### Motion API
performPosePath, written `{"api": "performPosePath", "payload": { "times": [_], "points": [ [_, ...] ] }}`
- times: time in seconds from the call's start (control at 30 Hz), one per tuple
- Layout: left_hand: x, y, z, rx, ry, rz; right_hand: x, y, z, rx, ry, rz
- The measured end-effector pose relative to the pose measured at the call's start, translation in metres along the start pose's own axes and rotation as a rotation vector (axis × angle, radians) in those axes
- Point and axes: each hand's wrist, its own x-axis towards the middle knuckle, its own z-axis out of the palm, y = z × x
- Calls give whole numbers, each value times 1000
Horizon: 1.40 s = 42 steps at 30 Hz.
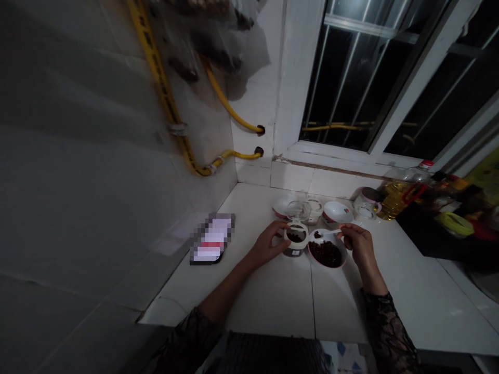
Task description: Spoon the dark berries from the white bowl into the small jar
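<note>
My left hand (272, 242) grips a small seasoning jar (295, 252) by its side; the jar stands upright on the counter with its clear lid (299, 211) flipped back. Dark contents show inside it. In my right hand (355, 240) is a small white spoon (330, 232), held by its handle. A bit of dark red food sits on the spoon's tip, over the far rim of a white bowl (343, 261). That bowl, close beside the jar on the right, holds a dark red, crumbly chili-like mix (324, 253).
Behind stand two more bowls, one a white bowl (337, 212), and another jar (314, 210). A phone (212, 239) lies on the left. At the right are an oil bottle (393, 200) and a dark rack (424, 228) of condiments. Yellow gas pipe (163, 98) runs along the wall.
</note>
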Motion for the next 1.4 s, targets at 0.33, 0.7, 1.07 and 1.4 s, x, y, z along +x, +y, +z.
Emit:
{"api": "performPosePath", "payload": {
  "times": [0.33, 0.7, 1.07, 1.4],
  "points": [
    [-1, 0, 0, -5, -5, 3, -38, -3, 34, -491, -178, -652],
    [0, 0, 0, 4, -10, 14, 1, 12, -15, -813, 7, -391],
    [-1, -1, 0, 8, -8, 7, 4, 9, -9, -322, -51, -51],
    [-1, -1, 0, 20, -11, 21, 5, 0, -10, -47, -66, 139]
  ]
}}
